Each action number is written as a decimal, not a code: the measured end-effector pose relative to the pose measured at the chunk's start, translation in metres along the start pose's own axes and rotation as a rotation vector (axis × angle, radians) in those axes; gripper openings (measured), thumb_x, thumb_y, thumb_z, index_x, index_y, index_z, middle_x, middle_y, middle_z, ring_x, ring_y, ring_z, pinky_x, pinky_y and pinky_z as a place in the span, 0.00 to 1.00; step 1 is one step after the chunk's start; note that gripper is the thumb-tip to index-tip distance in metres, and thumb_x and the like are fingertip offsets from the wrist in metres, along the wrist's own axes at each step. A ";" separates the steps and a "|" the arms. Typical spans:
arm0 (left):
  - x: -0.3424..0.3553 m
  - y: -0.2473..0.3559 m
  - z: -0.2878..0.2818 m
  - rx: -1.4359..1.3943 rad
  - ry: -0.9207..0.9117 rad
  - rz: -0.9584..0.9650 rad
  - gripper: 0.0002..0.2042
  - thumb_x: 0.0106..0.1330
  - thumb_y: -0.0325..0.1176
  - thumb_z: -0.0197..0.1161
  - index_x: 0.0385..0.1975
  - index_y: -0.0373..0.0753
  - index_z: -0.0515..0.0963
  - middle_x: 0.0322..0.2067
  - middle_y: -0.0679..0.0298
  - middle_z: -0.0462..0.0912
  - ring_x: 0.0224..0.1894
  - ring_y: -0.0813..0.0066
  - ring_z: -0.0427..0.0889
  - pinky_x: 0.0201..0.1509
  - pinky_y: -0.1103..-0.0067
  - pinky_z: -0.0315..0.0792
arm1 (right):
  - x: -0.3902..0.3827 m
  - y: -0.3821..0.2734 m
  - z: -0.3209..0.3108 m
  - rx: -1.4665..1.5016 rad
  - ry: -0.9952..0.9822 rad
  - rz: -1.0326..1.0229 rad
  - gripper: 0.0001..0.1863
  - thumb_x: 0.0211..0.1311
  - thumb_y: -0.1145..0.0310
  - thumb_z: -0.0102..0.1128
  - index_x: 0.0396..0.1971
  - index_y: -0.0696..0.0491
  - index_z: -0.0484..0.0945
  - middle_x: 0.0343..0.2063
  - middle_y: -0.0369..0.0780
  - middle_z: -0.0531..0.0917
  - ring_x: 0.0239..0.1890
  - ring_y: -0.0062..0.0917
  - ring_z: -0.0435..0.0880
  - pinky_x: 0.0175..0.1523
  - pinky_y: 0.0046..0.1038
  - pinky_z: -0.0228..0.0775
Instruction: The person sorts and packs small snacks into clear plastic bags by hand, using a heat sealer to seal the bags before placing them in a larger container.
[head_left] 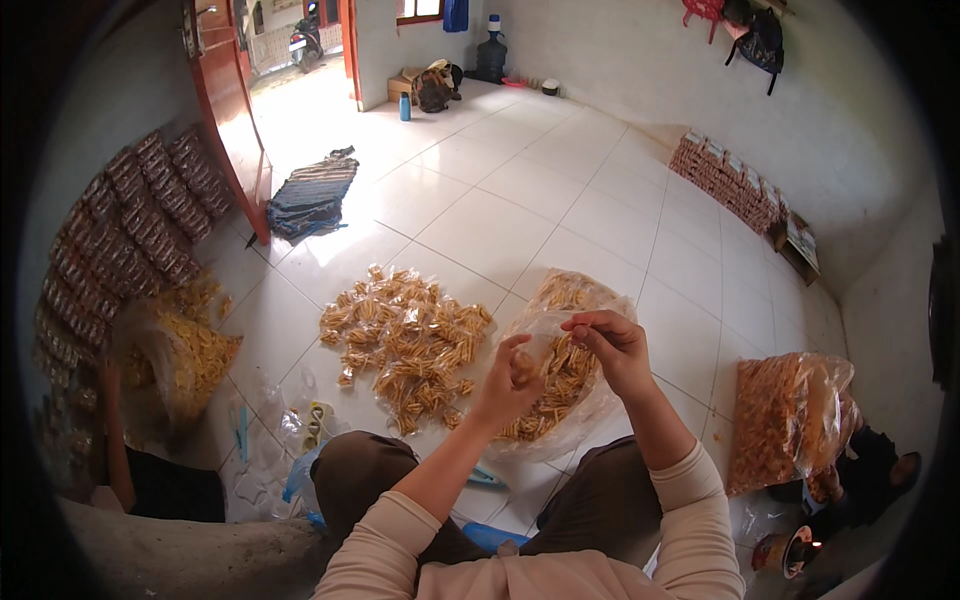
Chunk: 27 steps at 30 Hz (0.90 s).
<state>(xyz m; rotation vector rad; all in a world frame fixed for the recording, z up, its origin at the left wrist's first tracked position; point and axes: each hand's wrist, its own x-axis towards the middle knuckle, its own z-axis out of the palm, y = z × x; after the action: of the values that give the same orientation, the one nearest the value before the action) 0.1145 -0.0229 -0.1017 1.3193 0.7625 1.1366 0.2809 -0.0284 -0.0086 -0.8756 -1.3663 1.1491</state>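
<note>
A small clear plastic bag (543, 332) is stretched between my hands, and its film blends with what lies behind. My left hand (508, 385) curls around the bag's lower part, where something pale shows by the fingers. The fingertips of my right hand (612, 348) are pinched together at the bag's upper edge. Below them a large open clear sack (585, 290) lies on the floor, full of brown stick snacks (558, 395). To its left is a heap of small filled snack packets (410, 335).
At left, a person's arm (118, 450) is beside a sack of yellow snacks (190, 355) and stacked packets (130, 215). At right, another person (870, 475) sits by a big snack sack (785, 415) and a small flame (815, 545). A striped mat (312, 195) lies near the open door (225, 100).
</note>
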 end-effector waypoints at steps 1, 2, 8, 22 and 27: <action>-0.001 0.000 0.001 -0.010 -0.013 0.013 0.31 0.50 0.20 0.59 0.56 0.42 0.55 0.32 0.69 0.67 0.32 0.87 0.68 0.33 0.88 0.66 | -0.001 -0.001 0.002 -0.008 0.006 -0.018 0.07 0.57 0.80 0.54 0.36 0.58 0.76 0.36 0.39 0.80 0.40 0.19 0.77 0.45 0.19 0.70; -0.002 0.001 0.001 -0.020 -0.026 0.027 0.31 0.50 0.20 0.59 0.56 0.42 0.56 0.33 0.68 0.66 0.31 0.87 0.67 0.32 0.88 0.65 | -0.001 -0.001 0.003 -0.015 0.012 -0.036 0.07 0.57 0.80 0.54 0.36 0.58 0.76 0.36 0.38 0.80 0.40 0.19 0.78 0.45 0.19 0.70; -0.003 0.006 0.008 -0.020 -0.020 0.061 0.33 0.48 0.20 0.58 0.57 0.42 0.53 0.37 0.63 0.68 0.33 0.84 0.69 0.32 0.87 0.67 | -0.003 0.011 0.017 -0.299 -0.062 -0.078 0.06 0.53 0.77 0.59 0.32 0.56 0.76 0.32 0.38 0.81 0.37 0.22 0.80 0.40 0.22 0.73; 0.002 -0.002 0.004 -0.033 -0.019 0.044 0.37 0.50 0.21 0.58 0.59 0.43 0.46 0.36 0.61 0.67 0.32 0.81 0.70 0.31 0.87 0.67 | 0.000 0.010 0.006 -0.754 -0.351 -0.325 0.09 0.47 0.70 0.64 0.32 0.50 0.81 0.41 0.42 0.77 0.46 0.34 0.73 0.49 0.33 0.66; 0.007 -0.009 -0.004 -0.074 -0.001 0.011 0.40 0.50 0.26 0.64 0.60 0.43 0.43 0.36 0.60 0.67 0.35 0.79 0.71 0.34 0.84 0.68 | -0.002 0.012 0.008 -0.855 -0.417 -0.260 0.09 0.48 0.69 0.63 0.33 0.50 0.81 0.48 0.42 0.72 0.52 0.37 0.68 0.55 0.35 0.61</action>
<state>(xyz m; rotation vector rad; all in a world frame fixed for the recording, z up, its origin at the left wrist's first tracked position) 0.1148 -0.0143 -0.1094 1.2633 0.7074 1.1622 0.2723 -0.0287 -0.0198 -1.0220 -2.3164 0.5277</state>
